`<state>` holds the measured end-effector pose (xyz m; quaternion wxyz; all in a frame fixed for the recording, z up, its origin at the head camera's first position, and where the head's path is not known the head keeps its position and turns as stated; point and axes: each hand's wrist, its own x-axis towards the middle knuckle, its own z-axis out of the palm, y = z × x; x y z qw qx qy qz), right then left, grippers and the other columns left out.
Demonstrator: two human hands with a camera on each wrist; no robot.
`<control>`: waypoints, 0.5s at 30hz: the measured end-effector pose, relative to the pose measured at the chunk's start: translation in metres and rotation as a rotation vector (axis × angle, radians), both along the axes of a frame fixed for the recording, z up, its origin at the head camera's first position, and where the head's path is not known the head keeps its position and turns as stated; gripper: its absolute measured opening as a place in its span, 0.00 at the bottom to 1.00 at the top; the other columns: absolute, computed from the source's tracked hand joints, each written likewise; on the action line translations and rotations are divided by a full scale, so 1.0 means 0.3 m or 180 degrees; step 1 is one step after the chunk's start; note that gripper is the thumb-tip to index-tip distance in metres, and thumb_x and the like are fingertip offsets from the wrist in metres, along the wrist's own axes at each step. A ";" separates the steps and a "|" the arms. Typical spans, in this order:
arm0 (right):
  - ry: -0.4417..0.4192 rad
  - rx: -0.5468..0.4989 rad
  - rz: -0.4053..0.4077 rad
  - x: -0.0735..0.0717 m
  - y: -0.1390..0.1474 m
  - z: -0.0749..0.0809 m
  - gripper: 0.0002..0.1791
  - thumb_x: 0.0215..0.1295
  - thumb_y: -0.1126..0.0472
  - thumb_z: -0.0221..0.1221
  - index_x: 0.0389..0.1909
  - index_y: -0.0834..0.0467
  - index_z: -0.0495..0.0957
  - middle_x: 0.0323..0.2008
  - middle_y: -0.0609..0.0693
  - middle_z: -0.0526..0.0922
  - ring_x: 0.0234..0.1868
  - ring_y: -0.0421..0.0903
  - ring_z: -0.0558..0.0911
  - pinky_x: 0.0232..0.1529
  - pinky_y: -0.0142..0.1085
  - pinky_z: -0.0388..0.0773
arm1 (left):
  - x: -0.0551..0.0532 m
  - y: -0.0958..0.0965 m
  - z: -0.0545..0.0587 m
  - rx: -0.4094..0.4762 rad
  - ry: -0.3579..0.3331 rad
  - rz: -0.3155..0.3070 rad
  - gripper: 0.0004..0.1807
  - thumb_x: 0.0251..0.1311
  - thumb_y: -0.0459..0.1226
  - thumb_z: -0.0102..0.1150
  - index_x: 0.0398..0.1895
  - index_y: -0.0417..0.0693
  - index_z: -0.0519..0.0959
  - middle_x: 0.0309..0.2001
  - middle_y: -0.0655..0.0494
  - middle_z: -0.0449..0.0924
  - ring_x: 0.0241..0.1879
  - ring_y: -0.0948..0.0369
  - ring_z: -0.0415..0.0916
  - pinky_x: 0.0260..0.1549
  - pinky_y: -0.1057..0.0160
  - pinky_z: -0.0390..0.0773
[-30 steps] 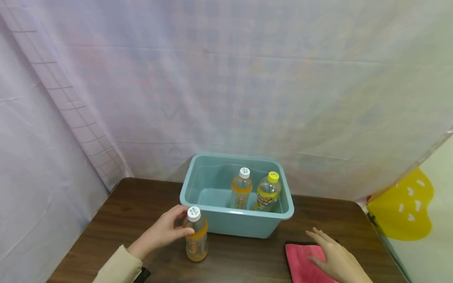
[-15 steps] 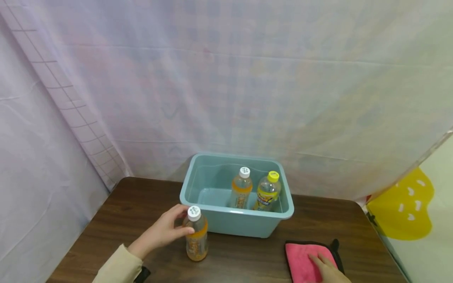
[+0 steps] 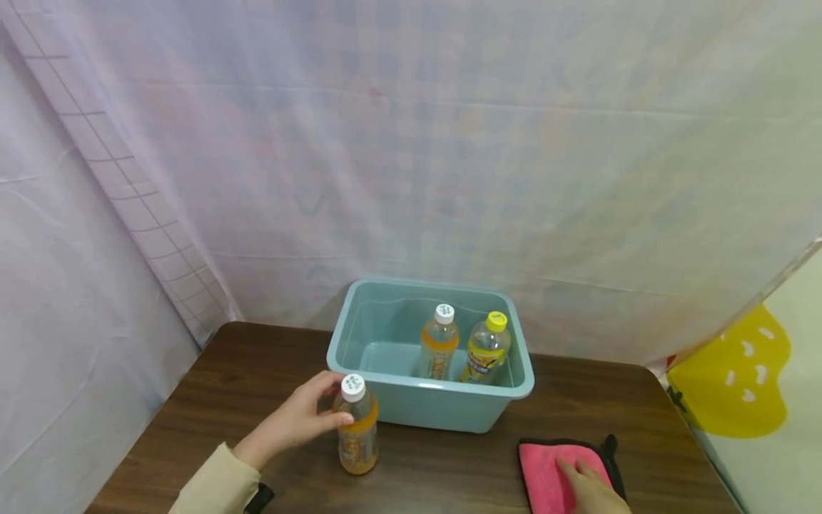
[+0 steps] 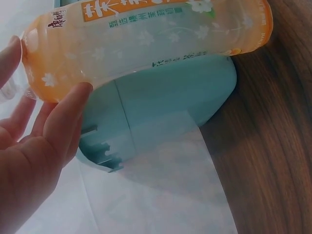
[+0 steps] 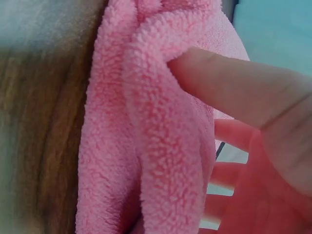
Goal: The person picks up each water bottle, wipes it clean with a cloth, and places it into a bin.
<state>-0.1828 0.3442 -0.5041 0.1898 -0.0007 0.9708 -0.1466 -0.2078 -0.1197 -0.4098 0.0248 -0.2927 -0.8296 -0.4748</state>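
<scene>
My left hand [image 3: 302, 410] grips an orange-labelled plastic drink bottle [image 3: 357, 446] just below its white cap, thumb on one side and fingers on the other. The bottle stands upright on the table, left of the basin's front. In the left wrist view, the fingers [image 4: 63, 122] lie against the bottle's shoulder. A folded pink towel [image 3: 542, 471] with black edging lies at the front right. My right hand [image 3: 594, 494] is on it, partly cut off by the lower edge. In the right wrist view, the thumb [image 5: 229, 83] presses into a towel fold, with the fingers behind the cloth.
A light blue plastic basin [image 3: 443, 407] stands at the back of the brown wooden table [image 3: 257, 371]. Inside it are a white-capped bottle [image 3: 439, 346] and a yellow-capped bottle [image 3: 486, 353]. A patterned curtain [image 3: 411, 178] hangs behind; a yellow shape [image 3: 732, 385] hangs at right.
My right hand has come down from above the towel toward the front edge and now takes hold of the cloth. My left hand and its bottle have stayed in place.
</scene>
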 end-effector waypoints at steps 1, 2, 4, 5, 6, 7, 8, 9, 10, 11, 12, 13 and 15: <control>-0.0059 -0.0003 -0.0035 -0.001 -0.001 0.001 0.54 0.29 0.47 0.74 0.60 0.66 0.64 0.56 0.77 0.60 0.57 0.73 0.61 0.48 0.61 0.65 | -0.001 0.000 -0.001 0.0000 0.0010 -0.0001 0.25 0.48 0.37 0.66 0.47 0.33 0.71 0.45 0.40 0.72 0.44 0.45 0.73 0.38 0.59 0.78; -0.0097 0.0008 -0.0056 -0.001 -0.002 0.002 0.54 0.29 0.46 0.74 0.60 0.66 0.63 0.57 0.77 0.60 0.57 0.73 0.61 0.49 0.61 0.65 | -0.001 0.001 -0.002 -0.0004 0.0012 0.0003 0.25 0.48 0.37 0.66 0.47 0.34 0.71 0.45 0.40 0.72 0.45 0.45 0.73 0.38 0.59 0.78; -0.0057 0.0028 -0.0026 -0.001 -0.001 0.000 0.52 0.31 0.47 0.73 0.60 0.66 0.64 0.56 0.77 0.60 0.56 0.73 0.61 0.49 0.61 0.65 | -0.001 0.001 -0.002 -0.0011 0.0014 0.0006 0.25 0.48 0.37 0.66 0.47 0.34 0.71 0.44 0.40 0.72 0.45 0.44 0.72 0.38 0.58 0.79; -0.0016 0.0042 -0.0008 0.000 -0.003 0.001 0.51 0.32 0.48 0.73 0.59 0.66 0.64 0.56 0.77 0.62 0.56 0.72 0.62 0.49 0.60 0.65 | -0.001 0.001 -0.003 -0.0017 0.0026 0.0012 0.25 0.47 0.38 0.66 0.47 0.34 0.71 0.44 0.40 0.72 0.45 0.44 0.73 0.38 0.58 0.79; 0.0039 0.0054 0.0011 0.002 -0.005 0.001 0.49 0.33 0.50 0.73 0.58 0.65 0.65 0.55 0.76 0.63 0.55 0.72 0.64 0.49 0.60 0.66 | -0.001 0.000 -0.003 -0.0023 0.0033 0.0018 0.25 0.47 0.38 0.66 0.47 0.34 0.71 0.44 0.40 0.72 0.45 0.44 0.73 0.38 0.59 0.79; 0.0119 0.0071 0.0062 0.003 -0.004 -0.001 0.46 0.34 0.52 0.73 0.57 0.65 0.67 0.53 0.76 0.65 0.53 0.71 0.66 0.47 0.59 0.67 | -0.001 0.000 -0.003 -0.0026 0.0045 0.0022 0.25 0.47 0.38 0.66 0.47 0.34 0.71 0.44 0.40 0.72 0.44 0.44 0.73 0.38 0.59 0.79; 0.0222 0.0095 0.0120 0.005 -0.005 -0.003 0.43 0.35 0.55 0.73 0.56 0.65 0.68 0.51 0.75 0.67 0.51 0.70 0.69 0.45 0.59 0.69 | -0.002 0.000 -0.002 -0.0032 0.0056 0.0029 0.25 0.47 0.38 0.66 0.47 0.34 0.71 0.44 0.41 0.72 0.44 0.45 0.73 0.38 0.60 0.79; 0.0300 0.0120 0.0169 0.007 -0.006 -0.004 0.41 0.35 0.58 0.72 0.54 0.66 0.69 0.50 0.74 0.69 0.48 0.69 0.71 0.43 0.58 0.70 | -0.002 0.000 -0.002 -0.0026 0.0054 0.0030 0.25 0.47 0.37 0.66 0.47 0.34 0.71 0.44 0.41 0.72 0.44 0.45 0.73 0.37 0.60 0.79; 0.0336 0.0123 0.0191 0.007 -0.008 -0.004 0.39 0.35 0.59 0.72 0.53 0.66 0.70 0.48 0.72 0.71 0.46 0.68 0.73 0.42 0.58 0.71 | -0.002 0.000 -0.002 -0.0032 0.0064 0.0035 0.25 0.47 0.37 0.66 0.47 0.34 0.71 0.44 0.41 0.72 0.44 0.45 0.73 0.37 0.61 0.78; 0.0377 0.0147 0.0214 0.008 -0.009 -0.005 0.38 0.35 0.60 0.72 0.52 0.66 0.71 0.46 0.71 0.72 0.43 0.66 0.75 0.40 0.57 0.72 | -0.002 -0.001 -0.002 -0.0028 0.0059 0.0033 0.25 0.47 0.37 0.66 0.47 0.34 0.71 0.44 0.41 0.72 0.44 0.46 0.73 0.37 0.62 0.78; 0.0371 0.0156 0.0211 0.008 -0.010 -0.006 0.37 0.36 0.60 0.72 0.52 0.66 0.71 0.45 0.69 0.73 0.41 0.65 0.75 0.38 0.57 0.72 | -0.003 -0.001 -0.002 -0.0022 0.0046 0.0030 0.25 0.47 0.37 0.66 0.47 0.34 0.71 0.44 0.41 0.72 0.44 0.46 0.73 0.37 0.62 0.78; 0.0346 0.0150 0.0196 0.008 -0.012 -0.005 0.36 0.36 0.60 0.72 0.51 0.66 0.72 0.44 0.68 0.73 0.39 0.64 0.76 0.37 0.57 0.72 | -0.003 0.000 -0.002 -0.0020 0.0034 0.0028 0.25 0.47 0.37 0.66 0.47 0.34 0.71 0.44 0.41 0.72 0.44 0.46 0.73 0.37 0.62 0.78; 0.0282 0.0154 0.0132 0.010 -0.019 -0.002 0.37 0.36 0.57 0.72 0.51 0.64 0.72 0.44 0.66 0.75 0.39 0.62 0.76 0.38 0.57 0.72 | -0.003 0.000 -0.002 -0.0010 -0.0004 0.0023 0.25 0.47 0.38 0.66 0.48 0.34 0.71 0.45 0.41 0.72 0.44 0.46 0.73 0.37 0.62 0.78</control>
